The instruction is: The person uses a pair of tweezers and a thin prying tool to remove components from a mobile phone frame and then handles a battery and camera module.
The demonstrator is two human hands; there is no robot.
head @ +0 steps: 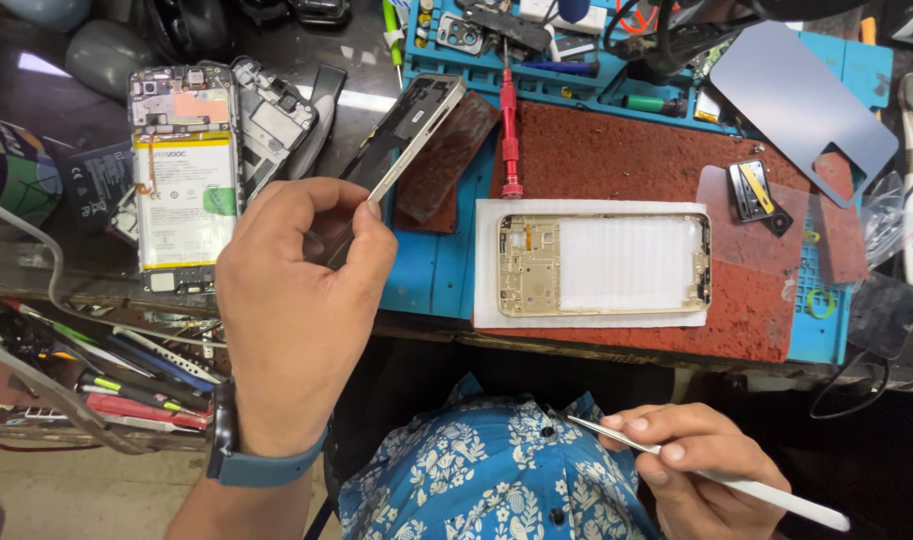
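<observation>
place: phone repair workshop | signs: blue repair mat, opened phone, red screwdriver, tool clutter

A cluttered workbench carries a blue repair mat. A worn red pad lies on the mat, with a white sheet holding a gold phone frame. A red screwdriver lies beside it. At far left, an opened phone shows its white battery. A grey back cover rests at upper right.
</observation>
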